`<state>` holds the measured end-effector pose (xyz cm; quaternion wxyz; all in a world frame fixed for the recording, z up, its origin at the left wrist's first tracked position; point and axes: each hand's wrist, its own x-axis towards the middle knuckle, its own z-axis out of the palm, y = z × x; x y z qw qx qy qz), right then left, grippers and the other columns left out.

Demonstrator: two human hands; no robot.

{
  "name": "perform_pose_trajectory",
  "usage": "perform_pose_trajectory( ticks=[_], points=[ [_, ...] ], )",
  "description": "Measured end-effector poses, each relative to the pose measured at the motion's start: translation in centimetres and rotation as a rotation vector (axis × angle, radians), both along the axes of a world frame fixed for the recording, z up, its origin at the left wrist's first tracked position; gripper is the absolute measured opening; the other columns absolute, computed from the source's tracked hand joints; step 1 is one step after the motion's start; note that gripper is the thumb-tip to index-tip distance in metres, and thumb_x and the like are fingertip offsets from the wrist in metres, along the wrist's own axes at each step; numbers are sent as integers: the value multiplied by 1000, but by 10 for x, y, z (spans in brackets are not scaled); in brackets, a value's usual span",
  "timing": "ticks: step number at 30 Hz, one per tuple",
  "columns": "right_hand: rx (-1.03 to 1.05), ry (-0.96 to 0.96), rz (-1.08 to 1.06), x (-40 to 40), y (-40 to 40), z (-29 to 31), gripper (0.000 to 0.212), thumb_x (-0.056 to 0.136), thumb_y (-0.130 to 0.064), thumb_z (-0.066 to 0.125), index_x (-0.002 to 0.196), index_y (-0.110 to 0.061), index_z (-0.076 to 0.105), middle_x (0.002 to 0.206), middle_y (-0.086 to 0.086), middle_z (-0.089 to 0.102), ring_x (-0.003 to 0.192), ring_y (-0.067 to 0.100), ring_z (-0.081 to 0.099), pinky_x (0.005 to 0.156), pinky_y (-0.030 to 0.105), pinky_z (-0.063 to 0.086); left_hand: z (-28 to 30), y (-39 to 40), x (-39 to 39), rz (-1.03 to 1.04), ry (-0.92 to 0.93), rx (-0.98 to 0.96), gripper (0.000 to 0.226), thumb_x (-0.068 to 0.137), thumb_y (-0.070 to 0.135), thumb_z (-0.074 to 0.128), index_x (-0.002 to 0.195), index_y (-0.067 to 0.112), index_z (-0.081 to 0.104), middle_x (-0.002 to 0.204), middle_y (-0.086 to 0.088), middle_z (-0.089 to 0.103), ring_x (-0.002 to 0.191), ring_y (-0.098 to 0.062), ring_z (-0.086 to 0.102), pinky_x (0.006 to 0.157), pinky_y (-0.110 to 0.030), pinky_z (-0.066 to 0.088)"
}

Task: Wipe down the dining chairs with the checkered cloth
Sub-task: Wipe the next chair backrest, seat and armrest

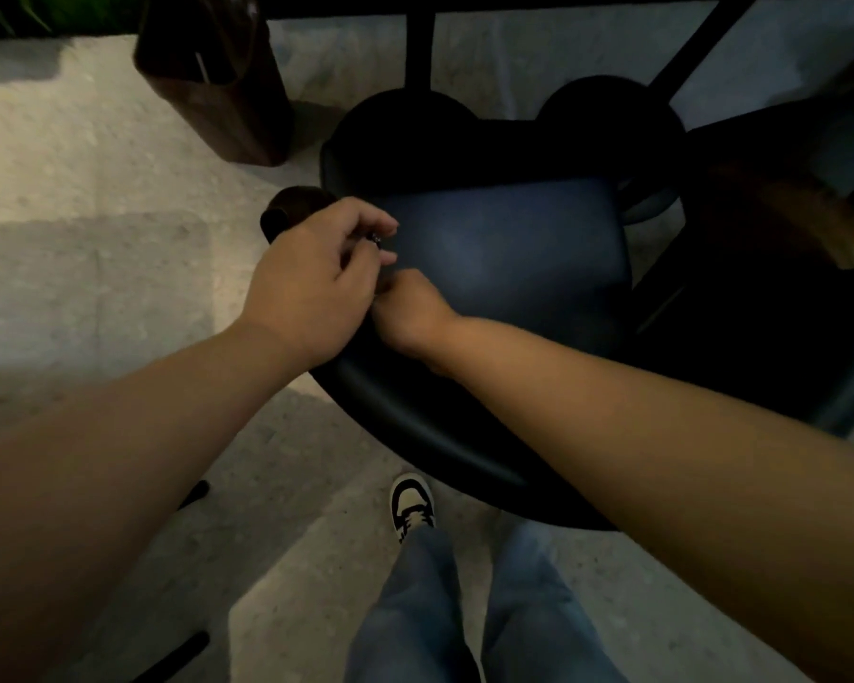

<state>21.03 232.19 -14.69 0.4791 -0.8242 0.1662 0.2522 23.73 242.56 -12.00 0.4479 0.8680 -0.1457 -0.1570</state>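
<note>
A dining chair with a dark blue padded seat (509, 248) and a curved dark backrest (415, 426) stands right below me in dim light. My left hand (311, 278) is curled over the chair's left side, next to a rounded brown armrest end (292, 209). Its fingertips pinch a small black-and-white speckled bit, which looks like the checkered cloth (376, 238); the rest of the cloth is hidden. My right hand (405, 313) is a closed fist touching the left hand's fingers. What it holds is hidden.
A dark table frame with black legs (417, 51) crosses the top. A second dark seat (612, 110) sits behind the chair. A brown container (218, 81) stands on the pale floor at upper left. My jeans and one sneaker (411, 505) are below the backrest.
</note>
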Motion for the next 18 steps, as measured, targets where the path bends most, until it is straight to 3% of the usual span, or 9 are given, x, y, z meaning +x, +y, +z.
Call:
perform_pose_trajectory(
  ticks=[3, 5, 7, 10, 13, 16, 18],
  points=[
    [-143, 30, 203, -20, -26, -10, 17, 92, -11, 49, 78, -6, 58, 86, 15, 60, 83, 24, 58, 68, 29, 41, 0, 2, -1, -23, 6, 14, 26, 89, 26, 44, 109, 34, 58, 107, 18, 67, 95, 9, 64, 89, -31, 54],
    [-321, 147, 390, -43, -62, -18, 20, 92, -15, 50, 86, 2, 60, 97, 16, 64, 90, 24, 61, 75, 30, 47, -1, 4, -2, -36, 4, 33, 25, 92, 22, 47, 109, 36, 58, 105, 19, 67, 97, 9, 64, 90, -32, 53],
    [-469, 303, 521, -62, -102, -20, 20, 92, -19, 51, 86, -2, 60, 101, 19, 64, 87, 24, 60, 73, 28, 44, -2, 4, -2, -39, 7, 46, 25, 92, 20, 48, 106, 38, 58, 101, 21, 68, 97, 9, 64, 89, -31, 53],
    [-612, 387, 585, -66, -121, -19, 30, 94, -26, 53, 103, 0, 62, 113, 21, 63, 102, 31, 61, 75, 28, 42, -3, 4, -2, -36, 5, 56, 25, 93, 20, 49, 104, 40, 57, 98, 22, 68, 96, 10, 63, 86, -27, 53],
    [-505, 312, 452, -47, -81, -25, 42, 95, -31, 53, 123, 1, 57, 126, 20, 59, 116, 33, 57, 92, 32, 45, -3, 3, -2, -35, 10, 72, 25, 93, 19, 50, 104, 41, 57, 100, 19, 69, 97, 8, 63, 86, -25, 51],
    [-266, 181, 169, -20, -29, -22, 33, 94, -26, 52, 113, -3, 65, 115, 19, 65, 107, 32, 61, 81, 28, 45, -3, 2, -2, -29, -7, 91, 26, 92, 18, 51, 104, 41, 56, 100, 19, 69, 97, 7, 63, 83, -21, 49],
    [-181, 121, 113, -14, -13, -13, 27, 93, -17, 49, 107, -5, 69, 108, 18, 67, 102, 32, 63, 76, 26, 43, -3, 2, -3, -33, -14, 103, 27, 92, 18, 51, 103, 41, 55, 98, 20, 68, 96, 6, 63, 79, -16, 46]
  ],
)
